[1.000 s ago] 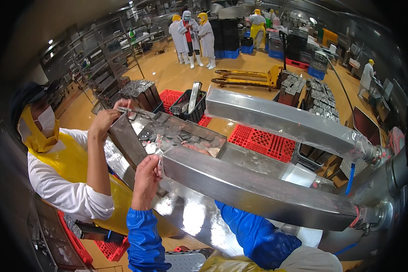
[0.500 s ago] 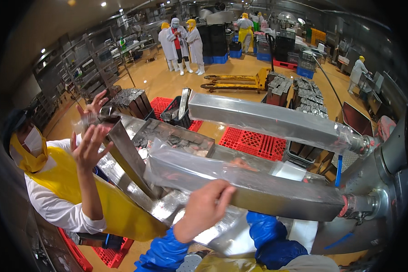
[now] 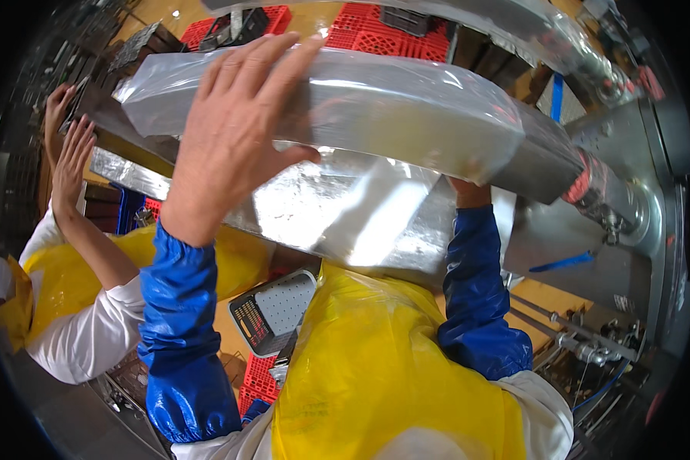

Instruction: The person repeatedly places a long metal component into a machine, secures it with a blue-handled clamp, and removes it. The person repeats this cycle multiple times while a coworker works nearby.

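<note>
A long square metal tube (image 3: 544, 157) runs across in front of me, with a clear plastic bag (image 3: 406, 100) drawn over most of its length. The bag's loose end sticks out past the tube's left end. My left hand (image 3: 234, 126) lies over the bagged left part, fingers stretched out and thumb apart. At the tube's lower right side is my right hand (image 3: 470, 192); its fingers are hidden by the tube. Pink meat paste (image 3: 579, 180) clings around the joint where the tube meets the steel machine (image 3: 644, 207).
A second bagged tube (image 3: 498, 19) runs behind. Below lies a shiny steel table (image 3: 307, 203). On the left, a co-worker's raised hands (image 3: 70, 157) are beside a tall metal mould (image 3: 119, 126). A blue strip (image 3: 561, 261) lies on the machine, and red pallets (image 3: 345, 31) stand beyond.
My view has tilted down. My left hand has opened from a curl and lies on the tube's left part. The bag reaches farther right along the tube. My right hand shows partly below it.
</note>
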Action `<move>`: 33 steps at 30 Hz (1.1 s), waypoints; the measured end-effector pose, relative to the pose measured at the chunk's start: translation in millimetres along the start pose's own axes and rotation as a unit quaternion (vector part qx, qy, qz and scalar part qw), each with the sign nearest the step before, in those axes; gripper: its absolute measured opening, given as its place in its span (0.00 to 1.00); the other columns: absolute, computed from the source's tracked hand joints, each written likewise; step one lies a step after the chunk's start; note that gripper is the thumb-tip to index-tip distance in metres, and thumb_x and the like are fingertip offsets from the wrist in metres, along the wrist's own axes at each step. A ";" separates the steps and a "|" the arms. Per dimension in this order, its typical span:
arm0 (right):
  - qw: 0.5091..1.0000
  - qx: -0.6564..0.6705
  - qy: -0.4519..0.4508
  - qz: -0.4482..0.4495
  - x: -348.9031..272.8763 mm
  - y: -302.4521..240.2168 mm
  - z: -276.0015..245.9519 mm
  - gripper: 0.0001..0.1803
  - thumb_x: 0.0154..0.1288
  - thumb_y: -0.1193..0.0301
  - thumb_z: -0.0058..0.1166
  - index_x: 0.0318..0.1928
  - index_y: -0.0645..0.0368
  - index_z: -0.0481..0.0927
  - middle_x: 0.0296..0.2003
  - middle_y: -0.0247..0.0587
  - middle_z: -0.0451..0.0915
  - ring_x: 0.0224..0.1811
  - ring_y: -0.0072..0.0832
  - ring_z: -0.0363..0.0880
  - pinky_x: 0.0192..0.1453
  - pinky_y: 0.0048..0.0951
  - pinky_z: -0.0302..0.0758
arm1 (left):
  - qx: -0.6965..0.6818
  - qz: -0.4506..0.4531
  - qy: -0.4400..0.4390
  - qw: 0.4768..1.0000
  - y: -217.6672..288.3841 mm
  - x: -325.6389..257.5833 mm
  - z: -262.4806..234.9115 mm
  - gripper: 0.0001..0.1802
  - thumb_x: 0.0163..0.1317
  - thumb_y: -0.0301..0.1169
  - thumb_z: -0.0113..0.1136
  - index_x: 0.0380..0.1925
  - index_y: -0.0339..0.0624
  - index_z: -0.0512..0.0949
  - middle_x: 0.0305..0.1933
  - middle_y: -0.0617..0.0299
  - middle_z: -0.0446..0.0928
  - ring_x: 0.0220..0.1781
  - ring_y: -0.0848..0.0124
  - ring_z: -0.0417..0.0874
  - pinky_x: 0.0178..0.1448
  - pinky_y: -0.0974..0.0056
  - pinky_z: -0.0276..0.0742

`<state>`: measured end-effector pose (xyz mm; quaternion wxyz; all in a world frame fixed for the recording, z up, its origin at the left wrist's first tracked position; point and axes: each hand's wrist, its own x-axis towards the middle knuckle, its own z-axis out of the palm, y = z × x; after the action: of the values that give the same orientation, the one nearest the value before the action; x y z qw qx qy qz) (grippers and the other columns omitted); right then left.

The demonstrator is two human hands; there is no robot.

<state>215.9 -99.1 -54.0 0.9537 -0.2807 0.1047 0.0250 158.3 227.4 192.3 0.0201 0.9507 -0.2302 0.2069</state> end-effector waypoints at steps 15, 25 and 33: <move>0.668 -0.738 0.083 -0.048 28.1 63.9 -254.0 0.16 0.79 0.56 0.56 0.47 0.56 0.82 0.32 0.33 0.82 0.28 0.22 0.79 0.30 0.26 0.74 | -0.031 0.048 0.228 0.972 164.8 66.1 82.1 0.25 0.58 0.35 0.65 0.58 0.49 0.82 0.60 0.59 0.83 0.60 0.63 0.83 0.69 0.51 0.66; 0.765 -0.636 0.090 -0.044 51.9 95.0 -204.8 0.13 0.83 0.59 0.50 0.49 0.55 0.76 0.28 0.34 0.77 0.23 0.23 0.77 0.23 0.26 0.74 | -0.022 0.038 0.199 0.979 172.3 67.5 70.2 0.25 0.62 0.39 0.63 0.61 0.51 0.79 0.62 0.64 0.80 0.62 0.68 0.81 0.69 0.56 0.67; 0.916 -0.352 0.144 -0.128 -48.8 -18.9 -197.3 0.11 0.85 0.62 0.46 0.46 0.56 0.71 0.24 0.34 0.74 0.19 0.22 0.73 0.19 0.27 0.72 | -0.042 0.006 0.204 0.978 192.0 68.9 67.3 0.40 0.40 0.45 0.81 0.57 0.50 0.79 0.59 0.63 0.81 0.62 0.63 0.80 0.66 0.51 0.66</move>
<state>133.7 -221.2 -195.4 0.7629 -0.6098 0.1887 -0.1024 154.2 17.3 147.6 0.1049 0.8853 -0.2356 0.3870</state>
